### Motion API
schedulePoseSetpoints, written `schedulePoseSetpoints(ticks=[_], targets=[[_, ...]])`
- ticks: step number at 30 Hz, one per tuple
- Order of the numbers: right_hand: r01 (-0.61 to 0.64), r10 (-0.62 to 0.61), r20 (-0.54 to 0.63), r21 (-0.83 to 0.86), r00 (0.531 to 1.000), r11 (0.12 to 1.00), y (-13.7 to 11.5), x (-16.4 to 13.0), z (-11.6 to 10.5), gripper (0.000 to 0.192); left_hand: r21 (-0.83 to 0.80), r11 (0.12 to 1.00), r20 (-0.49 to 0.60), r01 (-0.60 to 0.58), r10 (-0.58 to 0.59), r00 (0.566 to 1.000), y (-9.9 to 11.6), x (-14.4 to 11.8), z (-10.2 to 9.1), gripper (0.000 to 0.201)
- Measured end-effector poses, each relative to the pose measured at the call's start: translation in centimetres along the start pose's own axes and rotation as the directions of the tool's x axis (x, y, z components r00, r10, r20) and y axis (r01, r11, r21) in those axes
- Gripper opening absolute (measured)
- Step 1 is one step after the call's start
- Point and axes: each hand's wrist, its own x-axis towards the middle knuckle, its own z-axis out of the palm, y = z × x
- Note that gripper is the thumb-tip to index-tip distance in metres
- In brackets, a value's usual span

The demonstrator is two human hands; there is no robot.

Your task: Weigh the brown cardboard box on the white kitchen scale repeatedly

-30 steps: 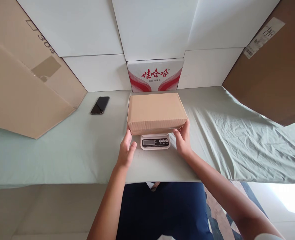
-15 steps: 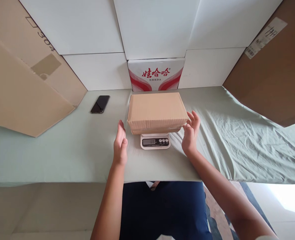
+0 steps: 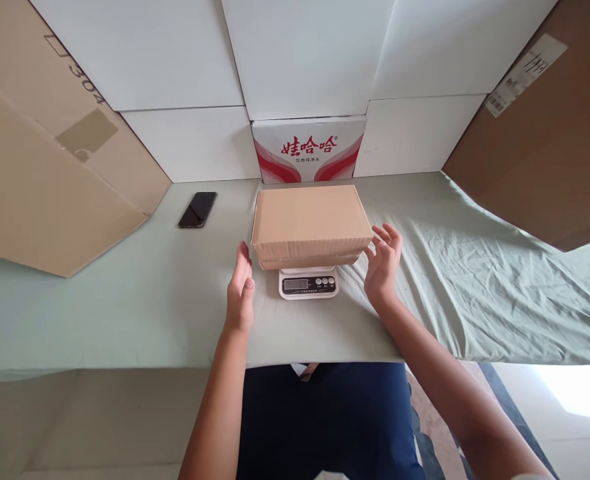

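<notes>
A closed brown cardboard box [image 3: 312, 217] rests on a white digital kitchen scale [image 3: 309, 295]. The box hides the scale's platform; only the front panel with its small display and round buttons shows, and the reading is too faint to make out. My left hand [image 3: 241, 290] is held upright beside the box's left front corner, open, fingers extended and empty. Near the right front corner, my right hand [image 3: 383, 263] is open with its fingers spread and slightly curled. Its fingertips are very close to the box's side; whether they touch it I cannot tell.
A black smartphone [image 3: 198, 210] lies left of the box on the pale green cloth [image 3: 125, 313]. Behind stands a white and red printed carton [image 3: 309, 150] before white panels. Large cardboard pieces flank the table, one left [image 3: 49, 167] and one right [image 3: 545, 147].
The view has shifted slightly, so the box and scale appear a little further left. My right hand looks slightly farther from the box's side. The box stays on the scale.
</notes>
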Motion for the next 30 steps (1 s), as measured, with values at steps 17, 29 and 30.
schedulePoseSetpoints(ticks=[17,29,30], targets=[[-0.028,0.028,0.007,-0.033,1.000,0.999,0.03,-0.05,0.24,0.042,-0.005,1.000,0.001,0.007,-0.007,1.000,-0.04,-0.09,0.07,0.079],[-0.028,0.030,0.030,-0.081,0.999,0.996,0.52,0.10,0.06,0.040,-0.003,1.000,0.027,0.019,-0.019,0.999,0.03,-0.14,0.11,0.078],[-0.026,0.029,0.032,-0.084,0.999,0.996,0.57,0.12,0.05,0.039,-0.001,1.000,0.027,0.021,-0.021,0.999,0.06,-0.14,0.12,0.079]])
